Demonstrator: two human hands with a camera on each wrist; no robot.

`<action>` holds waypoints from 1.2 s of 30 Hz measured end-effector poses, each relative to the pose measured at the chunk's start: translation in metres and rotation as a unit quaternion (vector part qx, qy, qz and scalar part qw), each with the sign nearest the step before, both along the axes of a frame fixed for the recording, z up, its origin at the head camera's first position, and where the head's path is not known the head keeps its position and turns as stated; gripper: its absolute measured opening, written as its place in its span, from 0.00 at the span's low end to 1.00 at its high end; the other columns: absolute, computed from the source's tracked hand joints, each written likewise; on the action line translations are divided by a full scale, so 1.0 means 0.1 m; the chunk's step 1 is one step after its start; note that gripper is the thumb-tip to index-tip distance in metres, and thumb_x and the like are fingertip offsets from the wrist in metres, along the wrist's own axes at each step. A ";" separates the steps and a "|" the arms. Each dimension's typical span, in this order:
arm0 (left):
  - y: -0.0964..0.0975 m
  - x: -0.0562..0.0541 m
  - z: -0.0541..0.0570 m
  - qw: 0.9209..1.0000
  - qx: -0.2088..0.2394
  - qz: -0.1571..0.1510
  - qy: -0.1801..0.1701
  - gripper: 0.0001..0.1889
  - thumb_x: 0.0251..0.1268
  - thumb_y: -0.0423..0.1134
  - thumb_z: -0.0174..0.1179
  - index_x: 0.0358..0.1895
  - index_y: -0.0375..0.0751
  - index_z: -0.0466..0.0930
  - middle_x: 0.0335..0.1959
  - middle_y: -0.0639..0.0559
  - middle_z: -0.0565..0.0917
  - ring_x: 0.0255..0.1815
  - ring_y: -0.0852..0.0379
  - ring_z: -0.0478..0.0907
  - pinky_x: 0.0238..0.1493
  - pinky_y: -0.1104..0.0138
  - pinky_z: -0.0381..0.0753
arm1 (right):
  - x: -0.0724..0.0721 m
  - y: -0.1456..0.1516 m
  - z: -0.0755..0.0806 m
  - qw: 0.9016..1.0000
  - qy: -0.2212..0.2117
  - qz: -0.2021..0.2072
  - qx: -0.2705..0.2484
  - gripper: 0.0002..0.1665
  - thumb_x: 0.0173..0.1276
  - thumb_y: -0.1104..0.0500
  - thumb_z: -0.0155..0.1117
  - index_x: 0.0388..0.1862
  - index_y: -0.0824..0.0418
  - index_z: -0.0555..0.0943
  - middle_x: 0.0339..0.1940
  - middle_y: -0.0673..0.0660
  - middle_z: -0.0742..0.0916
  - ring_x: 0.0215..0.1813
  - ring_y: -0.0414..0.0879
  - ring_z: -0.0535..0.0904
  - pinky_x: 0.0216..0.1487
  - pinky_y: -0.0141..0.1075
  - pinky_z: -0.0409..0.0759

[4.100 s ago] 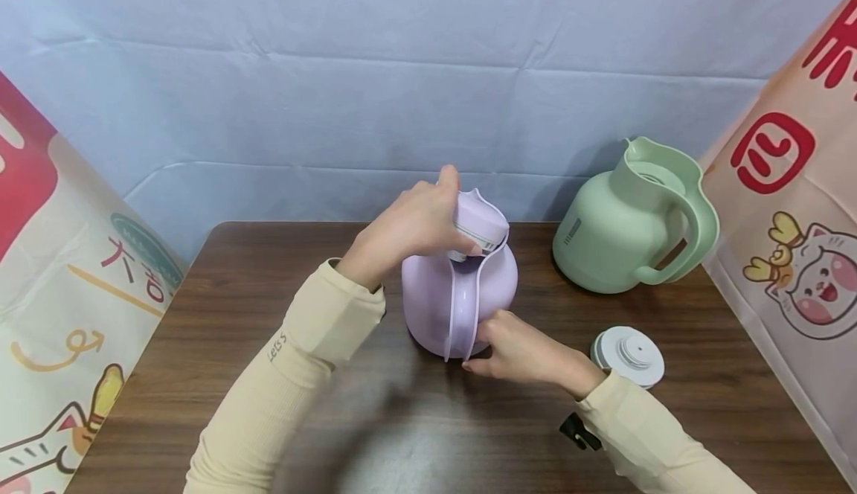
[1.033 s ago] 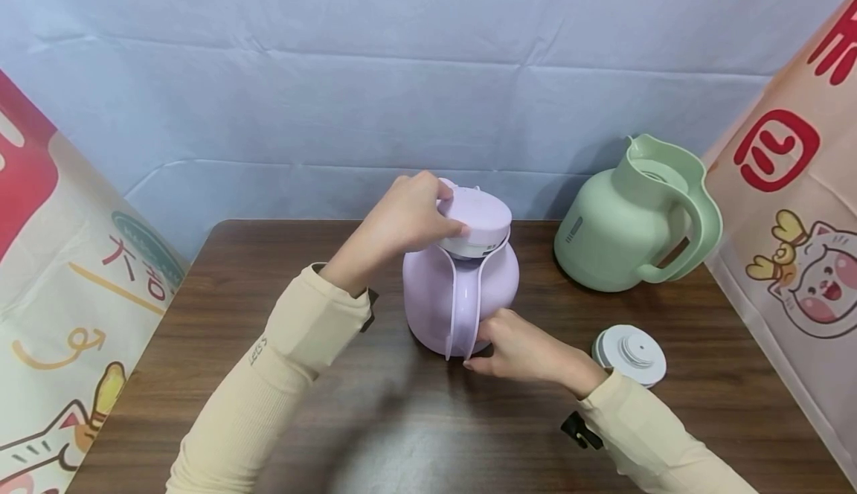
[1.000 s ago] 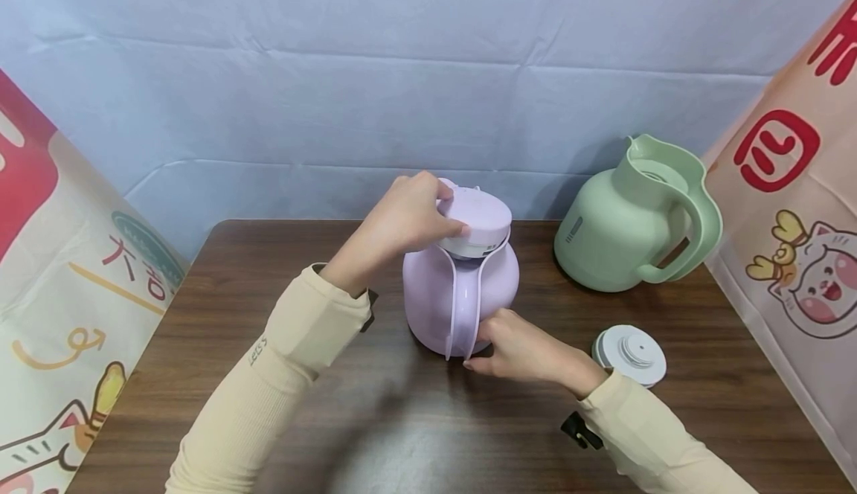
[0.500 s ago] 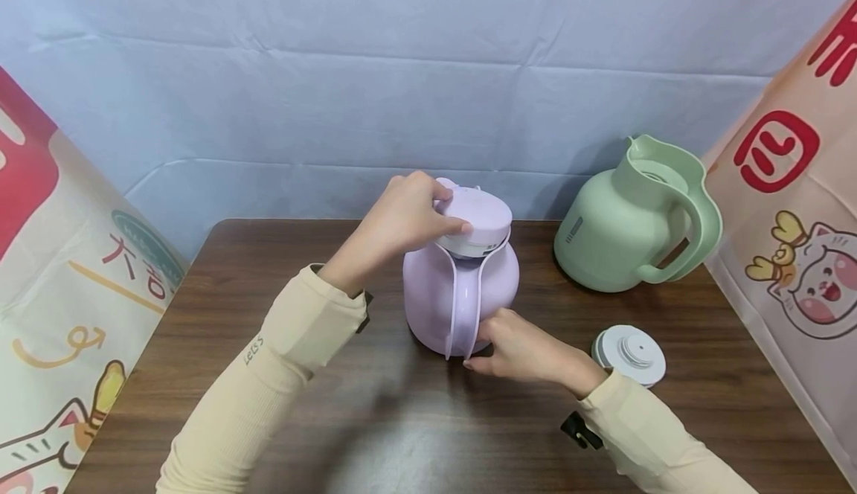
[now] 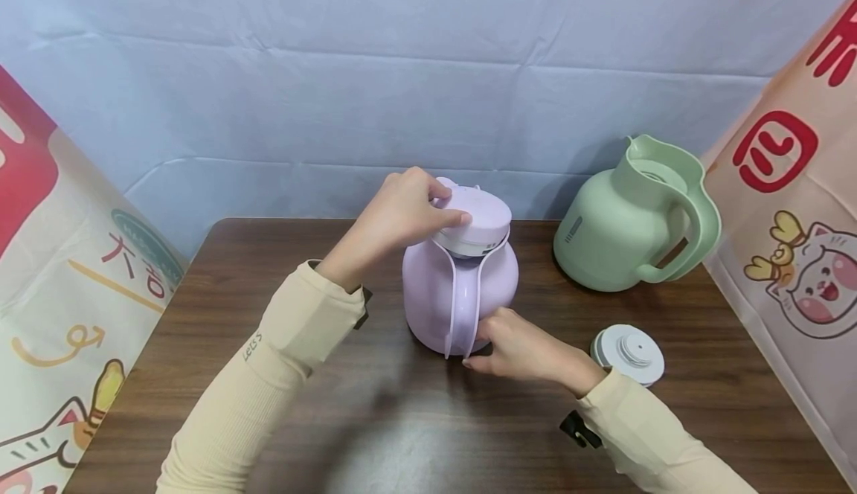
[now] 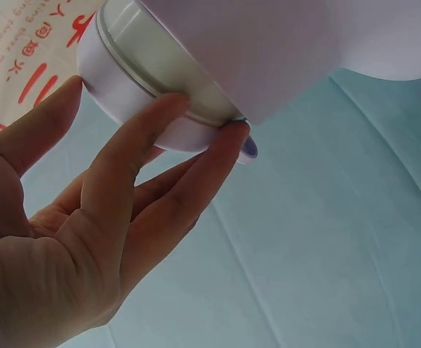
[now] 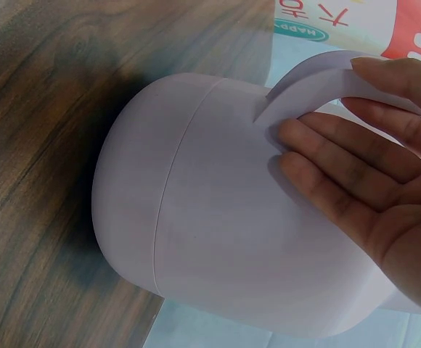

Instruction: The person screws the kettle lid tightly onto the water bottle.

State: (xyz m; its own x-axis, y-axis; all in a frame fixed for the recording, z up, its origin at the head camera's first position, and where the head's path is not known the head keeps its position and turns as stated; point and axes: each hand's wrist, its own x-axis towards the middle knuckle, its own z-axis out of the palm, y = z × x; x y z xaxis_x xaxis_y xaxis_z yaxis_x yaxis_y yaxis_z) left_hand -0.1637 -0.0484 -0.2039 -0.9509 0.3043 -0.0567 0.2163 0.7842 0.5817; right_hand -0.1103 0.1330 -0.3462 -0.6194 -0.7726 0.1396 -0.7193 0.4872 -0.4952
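Observation:
A lilac thermos jug stands upright on the table, its handle toward me. At its mouth sits a lilac lid, raised, with a white band showing below the cap. My left hand grips the lid; in the left wrist view the thumb and fingertips spread around the cap's edge. My right hand holds the lower handle. In the right wrist view, thumb and index finger pinch the handle while other fingertips touch the jug's wall. The lid's underside is hidden inside the mouth.
A mint green jug stands at the back right, handle to the right. Nearer, a white round stopper lies on the brown wooden table. A pale blue cloth hangs behind; printed cloths flank both sides.
Compared with about four seconds ago, the lid has gone from tilted to nearly level at the mouth. Over the last second the left hand has shifted only slightly; the right hand stays put.

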 end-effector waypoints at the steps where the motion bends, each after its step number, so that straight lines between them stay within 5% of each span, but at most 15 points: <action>1: 0.00 0.00 0.00 1.000 0.001 0.000 -0.001 0.14 0.55 0.47 0.64 0.41 0.43 0.84 0.28 0.53 0.77 0.32 0.56 0.66 0.29 0.70 0.64 | 0.00 0.00 0.00 1.000 0.000 0.000 0.001 0.04 0.48 0.64 0.69 0.24 0.59 0.82 0.23 0.45 0.81 0.28 0.35 0.74 0.31 0.31 0.75; 4: -0.02 0.00 -0.01 1.000 0.003 -0.005 0.007 0.10 0.55 0.46 0.64 0.32 0.43 0.83 0.21 0.55 0.72 0.28 0.57 0.63 0.27 0.71 0.61 | -0.01 0.00 0.00 1.000 0.001 0.001 0.002 0.04 0.48 0.64 0.69 0.25 0.59 0.82 0.24 0.44 0.81 0.29 0.35 0.74 0.32 0.31 0.75; 7: -0.03 -0.01 -0.02 1.000 0.006 -0.015 0.016 0.16 0.55 0.45 0.64 0.18 0.42 0.72 0.15 0.56 0.59 0.22 0.59 0.56 0.23 0.71 0.55 | -0.01 -0.01 0.00 1.000 0.000 0.002 0.002 0.04 0.49 0.64 0.69 0.25 0.59 0.82 0.24 0.44 0.81 0.28 0.34 0.74 0.31 0.31 0.75; 10: -0.03 -0.01 -0.03 1.000 0.006 -0.018 0.020 0.18 0.55 0.45 0.64 0.16 0.43 0.67 0.14 0.56 0.55 0.21 0.60 0.54 0.22 0.71 0.53 | -0.01 -0.01 0.01 1.000 -0.002 0.002 0.001 0.04 0.49 0.64 0.69 0.25 0.59 0.82 0.24 0.44 0.81 0.28 0.34 0.73 0.31 0.31 0.75; 14: -0.02 -0.01 -0.03 1.000 0.002 -0.008 0.010 0.10 0.53 0.47 0.65 0.29 0.43 0.82 0.20 0.56 0.68 0.27 0.58 0.63 0.26 0.71 0.61 | 0.00 -0.01 0.00 1.000 -0.007 0.002 0.001 0.04 0.49 0.64 0.69 0.24 0.59 0.81 0.23 0.45 0.81 0.28 0.34 0.72 0.31 0.31 0.75; 19: -0.01 -0.02 -0.02 1.000 -0.014 -0.002 -0.001 0.25 0.48 0.47 0.68 0.51 0.42 0.79 0.42 0.51 0.79 0.42 0.54 0.71 0.40 0.67 0.71 | 0.00 0.00 -0.01 1.000 -0.006 0.003 0.001 0.04 0.49 0.64 0.69 0.24 0.59 0.82 0.23 0.45 0.81 0.28 0.36 0.75 0.31 0.31 0.75; 27: 0.04 -0.06 0.01 0.998 -0.063 -0.026 0.006 0.31 0.45 0.46 0.71 0.57 0.42 0.75 0.55 0.49 0.76 0.55 0.48 0.68 0.51 0.62 0.68 | -0.01 0.00 0.00 1.000 -0.001 0.006 -0.002 0.04 0.49 0.64 0.69 0.25 0.59 0.82 0.25 0.44 0.82 0.29 0.38 0.77 0.32 0.32 0.76; 36: 0.08 -0.07 0.00 0.996 -0.079 -0.030 0.006 0.33 0.44 0.46 0.71 0.59 0.44 0.73 0.57 0.50 0.75 0.57 0.49 0.67 0.51 0.63 0.68 | -0.01 0.01 0.01 1.000 -0.003 0.009 -0.006 0.04 0.49 0.64 0.69 0.25 0.58 0.82 0.24 0.44 0.81 0.29 0.34 0.73 0.32 0.31 0.75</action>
